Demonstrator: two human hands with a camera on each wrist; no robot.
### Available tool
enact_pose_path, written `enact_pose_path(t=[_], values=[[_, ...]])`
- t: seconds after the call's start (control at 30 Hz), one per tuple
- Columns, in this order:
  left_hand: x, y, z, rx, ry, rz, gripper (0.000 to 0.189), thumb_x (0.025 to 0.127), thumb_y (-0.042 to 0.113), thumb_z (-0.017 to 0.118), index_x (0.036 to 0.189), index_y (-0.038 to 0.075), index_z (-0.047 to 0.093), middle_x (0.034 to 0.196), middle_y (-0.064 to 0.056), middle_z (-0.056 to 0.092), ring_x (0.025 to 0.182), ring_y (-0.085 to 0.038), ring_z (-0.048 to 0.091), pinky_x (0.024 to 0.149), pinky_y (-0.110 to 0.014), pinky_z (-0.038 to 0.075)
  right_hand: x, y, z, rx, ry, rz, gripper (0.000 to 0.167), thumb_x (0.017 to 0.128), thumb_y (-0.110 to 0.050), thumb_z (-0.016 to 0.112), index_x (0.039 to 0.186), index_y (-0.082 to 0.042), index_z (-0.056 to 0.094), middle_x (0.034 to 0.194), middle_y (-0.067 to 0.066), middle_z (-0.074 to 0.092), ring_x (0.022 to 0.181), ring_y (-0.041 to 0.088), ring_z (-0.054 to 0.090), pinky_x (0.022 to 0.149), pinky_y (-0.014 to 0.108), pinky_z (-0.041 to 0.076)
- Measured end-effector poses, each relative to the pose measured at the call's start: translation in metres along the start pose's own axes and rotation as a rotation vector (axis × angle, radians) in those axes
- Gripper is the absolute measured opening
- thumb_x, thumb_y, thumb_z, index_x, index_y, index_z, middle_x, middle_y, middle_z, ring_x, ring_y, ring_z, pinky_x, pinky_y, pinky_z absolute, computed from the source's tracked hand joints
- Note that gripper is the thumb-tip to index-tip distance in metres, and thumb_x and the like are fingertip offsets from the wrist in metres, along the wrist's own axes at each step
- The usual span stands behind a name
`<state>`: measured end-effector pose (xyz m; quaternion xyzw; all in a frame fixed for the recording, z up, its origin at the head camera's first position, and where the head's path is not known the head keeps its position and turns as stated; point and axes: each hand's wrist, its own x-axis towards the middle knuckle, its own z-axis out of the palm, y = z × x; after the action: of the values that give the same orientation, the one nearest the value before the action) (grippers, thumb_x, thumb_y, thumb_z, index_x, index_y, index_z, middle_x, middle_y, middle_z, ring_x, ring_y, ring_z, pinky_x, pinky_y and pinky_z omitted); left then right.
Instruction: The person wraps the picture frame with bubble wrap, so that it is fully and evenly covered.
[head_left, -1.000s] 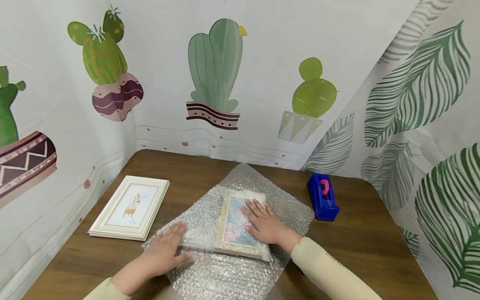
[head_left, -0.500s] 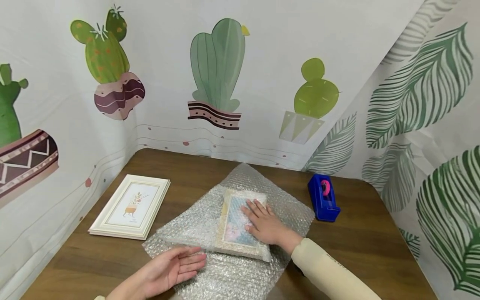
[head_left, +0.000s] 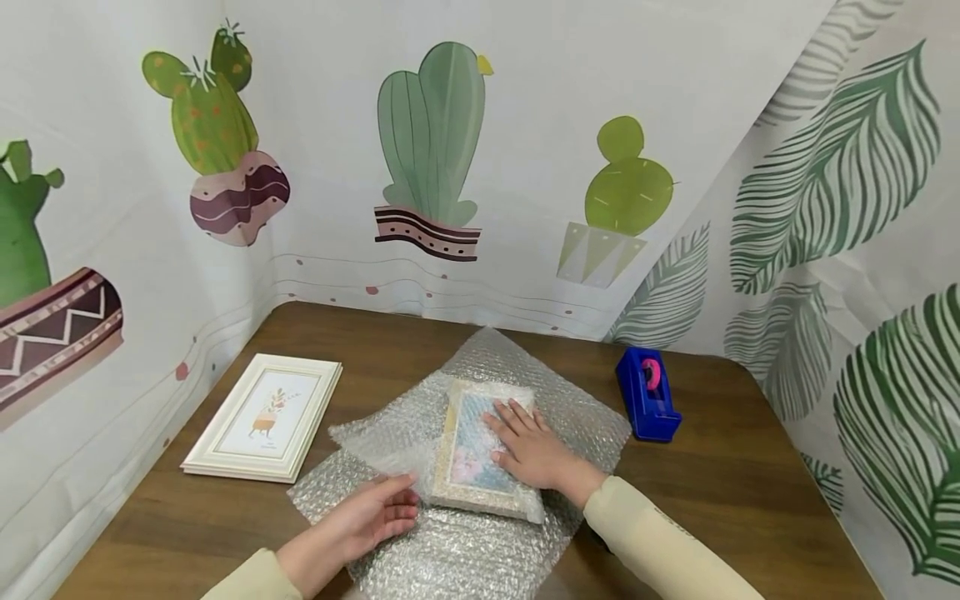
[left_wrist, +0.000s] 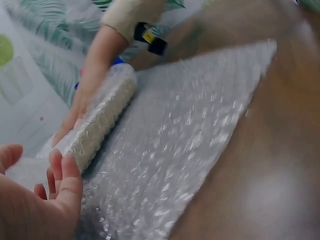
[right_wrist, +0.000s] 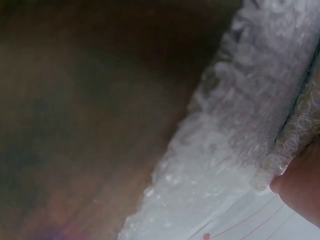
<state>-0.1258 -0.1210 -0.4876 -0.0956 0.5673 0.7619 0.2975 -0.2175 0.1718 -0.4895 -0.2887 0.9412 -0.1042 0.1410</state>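
A picture frame with a blue and pink picture lies under a layer of bubble wrap, on a larger bubble wrap sheet spread diagonally over the table. My right hand rests on the wrapped frame's right side, fingers spread. Its fingertip shows at the wrapped edge in the right wrist view. My left hand is at the lower left of the frame, beside a loose bubble wrap flap whose corner is raised. In the left wrist view, the left thumb and fingers stand apart, loosely bent.
A white picture frame with a potted plant print lies at the left of the wooden table. To the right stands a blue tape dispenser with a pink core. A cactus-print cloth hangs behind the table.
My left hand left the flap it lay on, turned palm inward and moved right toward the frame. The flap's left corner has lifted and shifted inward. My right hand stays in place.
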Motion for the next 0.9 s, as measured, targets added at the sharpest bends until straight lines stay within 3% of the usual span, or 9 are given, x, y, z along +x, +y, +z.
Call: enact_pose_path(t=[0.2, 0.3, 0.37, 0.43, 0.53, 0.6, 0.63, 0.83, 0.9], values=[[0.014, 0.004, 0.02, 0.247, 0.204, -0.003, 0.03, 0.102, 0.03, 0.045, 0.084, 0.006, 0.051, 0.068, 0.003, 0.05, 0.053, -0.007, 0.048, 0.047, -0.017, 0.041, -0.001, -0.001, 0.001, 0.019, -0.008, 0.004, 0.063, 0.11, -0.044, 0.038, 0.166, -0.02, 0.02, 0.175, 0.009, 0.009, 0.163, 0.035, 0.007, 0.131, 0.061, 0.008], [0.016, 0.005, 0.022, 0.232, 0.279, 0.019, 0.041, 0.106, 0.03, 0.033, 0.094, -0.003, 0.054, 0.068, -0.001, 0.05, 0.056, -0.01, 0.047, 0.048, -0.019, 0.04, -0.002, -0.001, 0.001, 0.027, -0.008, 0.0, 0.063, 0.11, -0.044, 0.038, 0.165, -0.019, 0.02, 0.175, 0.01, 0.01, 0.163, 0.036, 0.007, 0.13, 0.062, 0.008], [0.016, 0.006, 0.022, 0.165, 0.283, 0.067, 0.048, 0.11, 0.028, 0.027, 0.121, -0.013, 0.049, 0.081, -0.008, 0.056, 0.069, -0.014, 0.054, 0.06, -0.022, 0.047, -0.002, 0.0, 0.0, 0.021, -0.009, 0.003, 0.063, 0.11, -0.045, 0.037, 0.166, -0.02, 0.019, 0.175, 0.01, 0.009, 0.163, 0.035, 0.006, 0.131, 0.061, 0.007], [0.015, 0.006, 0.023, 0.078, 0.228, 0.121, 0.055, 0.112, 0.029, 0.02, 0.15, -0.01, 0.028, 0.113, -0.026, 0.059, 0.103, -0.032, 0.062, 0.091, -0.039, 0.055, -0.002, 0.0, -0.001, 0.01, -0.003, 0.009, 0.063, 0.11, -0.045, 0.038, 0.165, -0.02, 0.02, 0.175, 0.01, 0.01, 0.163, 0.035, 0.007, 0.13, 0.061, 0.008], [0.014, 0.007, 0.027, 0.002, 0.138, 0.228, 0.062, 0.112, 0.032, 0.012, 0.163, -0.002, -0.002, 0.164, -0.03, 0.022, 0.154, -0.046, 0.022, 0.128, -0.06, 0.019, -0.003, 0.0, -0.003, -0.003, -0.005, 0.022, 0.063, 0.11, -0.045, 0.038, 0.166, -0.021, 0.019, 0.175, 0.009, 0.01, 0.163, 0.034, 0.007, 0.131, 0.061, 0.009], [0.015, 0.008, 0.032, -0.041, 0.109, 0.289, 0.062, 0.112, 0.032, 0.009, 0.163, 0.002, -0.011, 0.173, -0.021, -0.007, 0.159, -0.043, -0.011, 0.13, -0.059, -0.005, -0.003, -0.002, -0.004, 0.006, -0.006, 0.023, 0.064, 0.11, -0.044, 0.039, 0.165, -0.02, 0.02, 0.175, 0.009, 0.01, 0.163, 0.034, 0.008, 0.131, 0.061, 0.008], [0.015, 0.009, 0.035, -0.056, 0.107, 0.315, 0.062, 0.112, 0.031, 0.009, 0.163, 0.004, -0.014, 0.173, -0.018, -0.013, 0.159, -0.042, -0.016, 0.13, -0.057, -0.008, -0.003, -0.003, -0.004, 0.01, -0.006, 0.024, 0.064, 0.11, -0.044, 0.039, 0.165, -0.02, 0.02, 0.175, 0.009, 0.011, 0.163, 0.034, 0.008, 0.131, 0.061, 0.008], [0.018, 0.017, 0.063, -0.024, 0.143, 0.318, 0.067, 0.112, 0.037, 0.016, 0.162, -0.001, -0.007, 0.17, -0.022, -0.016, 0.157, -0.046, -0.018, 0.127, -0.06, -0.012, -0.002, -0.004, -0.001, 0.02, 0.001, 0.033, 0.064, 0.11, -0.046, 0.038, 0.166, -0.021, 0.019, 0.175, 0.009, 0.01, 0.163, 0.034, 0.006, 0.13, 0.062, 0.009], [0.019, 0.016, 0.072, 0.053, 0.142, 0.308, 0.069, 0.112, 0.042, 0.017, 0.161, -0.006, 0.012, 0.17, -0.028, 0.007, 0.159, -0.048, 0.003, 0.129, -0.063, -0.001, -0.001, -0.004, 0.0, 0.031, 0.017, 0.041, 0.064, 0.11, -0.045, 0.039, 0.165, -0.02, 0.021, 0.175, 0.01, 0.011, 0.163, 0.035, 0.007, 0.129, 0.065, 0.009]])
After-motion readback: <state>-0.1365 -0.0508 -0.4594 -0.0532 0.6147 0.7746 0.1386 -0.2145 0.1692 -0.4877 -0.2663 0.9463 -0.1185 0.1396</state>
